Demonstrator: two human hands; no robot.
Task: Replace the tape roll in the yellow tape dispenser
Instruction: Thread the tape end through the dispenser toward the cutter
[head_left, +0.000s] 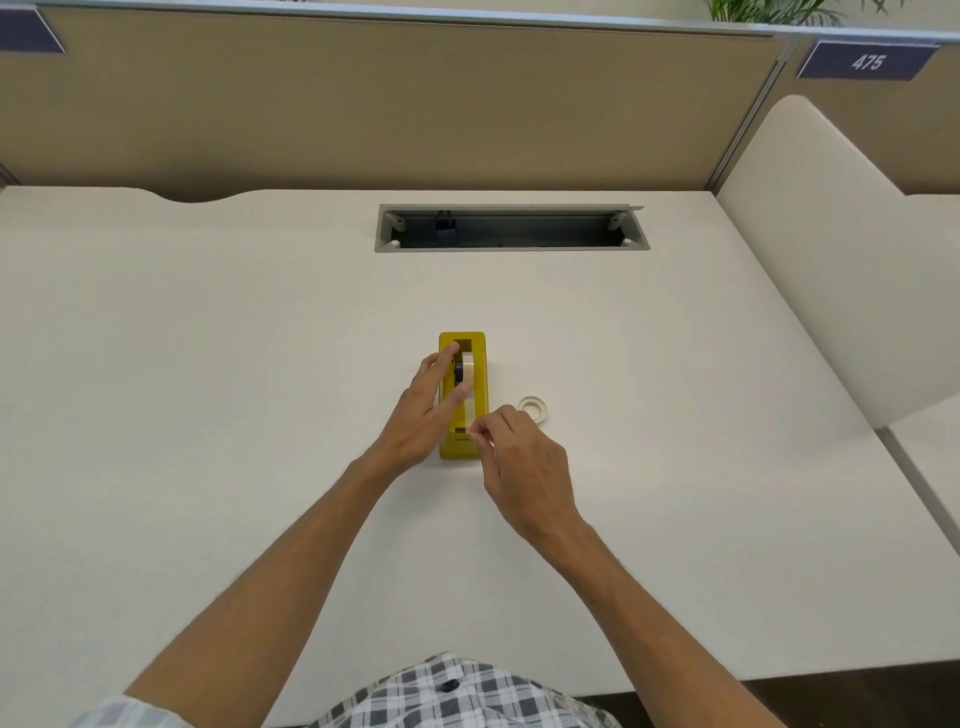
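Steadying the yellow tape dispenser (480, 395) mid-worktop with an open, flat left hand (423, 410), the right hand (519, 457) pinches the tape end (470, 415) — thin, limp, sticky — best held at its tip.

Single head-worn wide-angle view: looks forward and steeply down from above the desk (208, 338), at arm's reach, facing the partition wall (363, 114); no second view.
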